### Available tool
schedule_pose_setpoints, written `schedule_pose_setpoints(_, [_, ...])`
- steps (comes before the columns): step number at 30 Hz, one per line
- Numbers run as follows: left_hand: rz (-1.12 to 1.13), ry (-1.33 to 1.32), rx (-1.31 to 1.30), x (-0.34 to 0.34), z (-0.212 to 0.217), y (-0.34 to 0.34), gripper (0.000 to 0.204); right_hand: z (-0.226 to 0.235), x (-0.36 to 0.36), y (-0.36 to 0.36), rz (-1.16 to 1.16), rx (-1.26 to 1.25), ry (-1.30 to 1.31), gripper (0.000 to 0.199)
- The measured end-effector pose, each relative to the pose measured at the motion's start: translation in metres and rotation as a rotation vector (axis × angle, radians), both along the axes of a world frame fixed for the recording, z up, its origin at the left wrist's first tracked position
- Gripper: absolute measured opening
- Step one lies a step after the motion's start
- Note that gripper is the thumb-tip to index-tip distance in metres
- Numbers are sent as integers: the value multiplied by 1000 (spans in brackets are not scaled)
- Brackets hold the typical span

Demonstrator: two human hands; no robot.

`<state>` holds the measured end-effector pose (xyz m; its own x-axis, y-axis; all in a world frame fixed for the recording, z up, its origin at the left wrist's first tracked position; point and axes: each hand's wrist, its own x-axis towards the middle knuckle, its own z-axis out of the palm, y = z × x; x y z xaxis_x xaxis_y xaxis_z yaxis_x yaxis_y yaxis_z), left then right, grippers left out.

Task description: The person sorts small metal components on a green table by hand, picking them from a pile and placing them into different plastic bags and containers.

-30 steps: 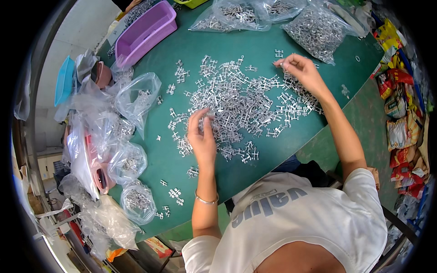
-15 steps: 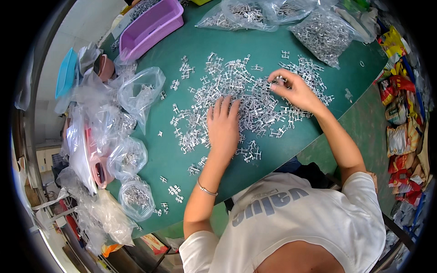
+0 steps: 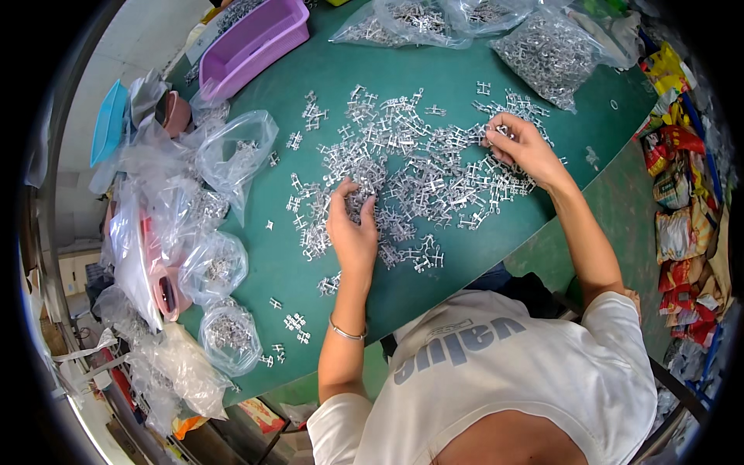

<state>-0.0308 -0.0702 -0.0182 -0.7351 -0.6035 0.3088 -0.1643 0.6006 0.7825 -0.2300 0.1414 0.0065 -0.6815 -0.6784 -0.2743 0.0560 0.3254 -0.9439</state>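
Small H-shaped silvery metal pieces point(image 3: 434, 182) lie in a wide, loose heap across the green table point(image 3: 267, 267). At the heap's left part, my left hand point(image 3: 353, 236) stands on its edge, fingers and thumb curled round a cluster of these pieces. Farther right, my right hand point(image 3: 528, 151) is held over the heap with thumb and fingers drawn together. Metal shows between its fingertips, though how many pieces it holds is hidden. A bracelet point(image 3: 346, 332) circles my left wrist.
Clear plastic bags point(image 3: 232, 333), some holding metal pieces, line the left edge. Bigger filled bags point(image 3: 546, 58) rest at the back right. A purple basket point(image 3: 252, 46) stands back left, near a blue tray point(image 3: 109, 124). Colourful packages point(image 3: 682, 232) are stacked beyond the right edge.
My left hand lay flat on the heap; it has shifted left and turned, curling round pieces. A gap has opened in the heap's middle. My right hand has moved to the right.
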Motion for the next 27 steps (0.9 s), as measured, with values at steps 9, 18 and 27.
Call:
schedule_pose_setpoints(9, [-23,-23,-118,1,1,1,27,-5,18,-8,100,-281,-174,32])
schedule_pose_setpoints(18, [-45,-30,-107,2,1,0,36,-6,34,-19,194,277,738,15])
schedule_pose_setpoints(27, [-142,-128,-189,-2,-7,-6,41,7,39,-20,321,409,775,13])
